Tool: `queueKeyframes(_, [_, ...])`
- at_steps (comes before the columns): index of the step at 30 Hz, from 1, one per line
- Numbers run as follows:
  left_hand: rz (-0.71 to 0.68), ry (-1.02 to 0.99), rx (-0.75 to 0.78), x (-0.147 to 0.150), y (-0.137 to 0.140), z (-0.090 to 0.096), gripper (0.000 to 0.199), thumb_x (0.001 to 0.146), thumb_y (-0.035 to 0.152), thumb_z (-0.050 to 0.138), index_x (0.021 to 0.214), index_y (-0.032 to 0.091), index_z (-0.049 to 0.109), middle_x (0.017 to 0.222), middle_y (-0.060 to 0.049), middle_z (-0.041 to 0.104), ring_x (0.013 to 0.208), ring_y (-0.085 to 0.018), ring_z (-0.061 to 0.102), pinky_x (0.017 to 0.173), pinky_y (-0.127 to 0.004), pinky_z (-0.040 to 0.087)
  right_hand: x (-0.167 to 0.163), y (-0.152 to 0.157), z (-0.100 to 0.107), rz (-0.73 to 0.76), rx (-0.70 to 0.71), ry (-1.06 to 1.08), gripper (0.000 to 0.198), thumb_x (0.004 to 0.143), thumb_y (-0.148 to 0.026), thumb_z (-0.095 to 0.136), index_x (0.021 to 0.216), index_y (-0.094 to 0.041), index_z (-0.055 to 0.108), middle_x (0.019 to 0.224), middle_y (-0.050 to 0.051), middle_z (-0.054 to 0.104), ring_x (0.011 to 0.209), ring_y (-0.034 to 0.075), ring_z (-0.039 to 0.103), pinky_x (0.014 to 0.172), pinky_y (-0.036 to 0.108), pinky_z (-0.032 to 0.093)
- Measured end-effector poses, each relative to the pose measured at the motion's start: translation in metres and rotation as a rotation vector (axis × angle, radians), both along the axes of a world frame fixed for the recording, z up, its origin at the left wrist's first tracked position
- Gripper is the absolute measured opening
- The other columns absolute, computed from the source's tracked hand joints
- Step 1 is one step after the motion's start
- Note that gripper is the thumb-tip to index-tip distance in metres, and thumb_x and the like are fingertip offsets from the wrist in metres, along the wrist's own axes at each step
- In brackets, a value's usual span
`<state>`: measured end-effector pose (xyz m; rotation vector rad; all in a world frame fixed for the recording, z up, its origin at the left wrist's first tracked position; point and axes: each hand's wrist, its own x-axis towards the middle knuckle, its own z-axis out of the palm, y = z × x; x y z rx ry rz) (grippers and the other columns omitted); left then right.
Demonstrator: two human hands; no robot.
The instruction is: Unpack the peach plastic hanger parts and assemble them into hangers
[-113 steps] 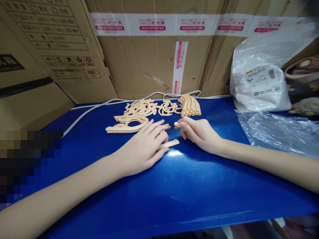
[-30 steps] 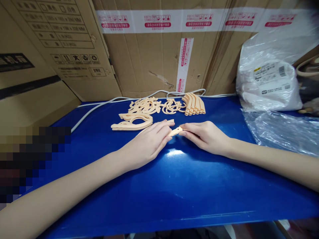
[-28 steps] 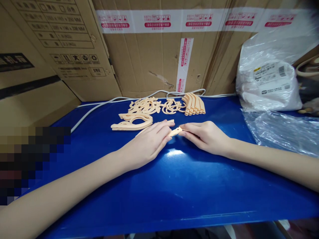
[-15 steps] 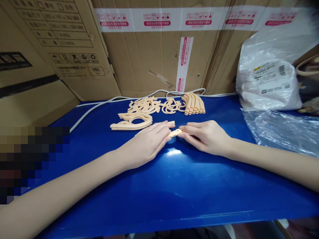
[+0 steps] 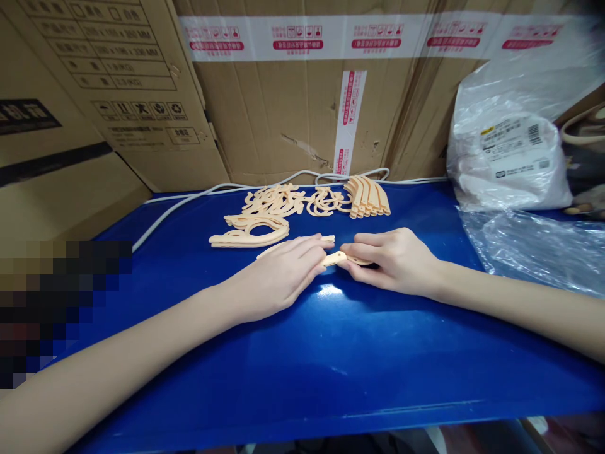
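Note:
Slightly back of the middle of the blue tabletop, my left hand [image 5: 283, 274] is closed over a beige plastic hanger part [image 5: 335, 258]. Ends of the part stick out past the fingers, while its middle is hidden under the palm. My right hand [image 5: 394, 261] pinches a smaller flat beige plastic piece [image 5: 355, 258] with a small hole, its tip meeting the end of the part in my left hand. Most of this piece is covered by fingers. Just behind my left hand lie folded beige hangers [image 5: 250, 232], stacked flat.
Along the back lie a heap of beige hooks [image 5: 276, 200], a smaller group of curved pieces [image 5: 326, 202] and a row of hanger arms [image 5: 368, 197]. A white cable [image 5: 189, 194] runs behind them, before cardboard boxes [image 5: 283, 101]. Plastic bags [image 5: 510, 157] stand at the right.
My right hand's fingers have shifted slightly, and more of the small piece shows between them. The part under my left hand has moved slightly toward me and to the right.

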<state>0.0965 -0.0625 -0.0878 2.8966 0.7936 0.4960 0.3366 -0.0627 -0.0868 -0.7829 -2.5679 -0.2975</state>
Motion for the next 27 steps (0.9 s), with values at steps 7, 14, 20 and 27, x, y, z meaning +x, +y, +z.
queueKeyframes(7, [-0.053, 0.026, 0.005, 0.001, 0.001, 0.001, 0.031, 0.102, 0.026, 0.032, 0.113, 0.014, 0.059, 0.14, -0.013, 0.053, 0.134, -0.024, 0.044, 0.112, -0.042, 0.035, -0.001, 0.001, -0.002, 0.029, 0.071, -0.042, 0.035, 0.096, -0.035, 0.044, 0.08, -0.015, 0.068, 0.062, -0.001, 0.059, 0.048, 0.008, 0.048, 0.047, 0.025, 0.025])
queueKeyframes(14, [0.014, -0.04, -0.229, 0.001, -0.004, 0.013, 0.03, 0.101, 0.04, 0.036, 0.109, 0.021, 0.057, 0.144, -0.008, 0.049, 0.136, -0.022, 0.04, 0.11, -0.041, 0.034, -0.003, -0.002, 0.0, 0.293, 0.194, -0.017, 0.047, 0.094, -0.049, 0.042, 0.059, -0.019, 0.052, 0.048, -0.004, 0.046, 0.042, 0.009, 0.037, 0.046, 0.026, 0.028])
queueKeyframes(20, [0.093, -0.107, -0.273, -0.001, 0.002, 0.008, 0.026, 0.097, 0.03, 0.045, 0.118, 0.022, 0.058, 0.142, -0.009, 0.049, 0.136, -0.023, 0.04, 0.112, -0.042, 0.031, -0.004, -0.007, 0.001, 0.424, 0.293, 0.059, 0.051, 0.095, -0.052, 0.034, 0.058, -0.021, 0.05, 0.047, -0.004, 0.04, 0.044, 0.012, 0.034, 0.046, 0.03, 0.025])
queueKeyframes(27, [0.079, -0.17, -0.212, 0.001, 0.004, 0.006, 0.026, 0.098, 0.031, 0.045, 0.12, 0.02, 0.056, 0.125, -0.007, 0.059, 0.119, -0.021, 0.053, 0.104, -0.036, 0.04, -0.004, -0.002, 0.002, 0.331, 0.248, 0.054, 0.043, 0.09, -0.053, 0.041, 0.078, -0.017, 0.062, 0.064, 0.003, 0.057, 0.057, 0.016, 0.046, 0.052, 0.03, 0.035])
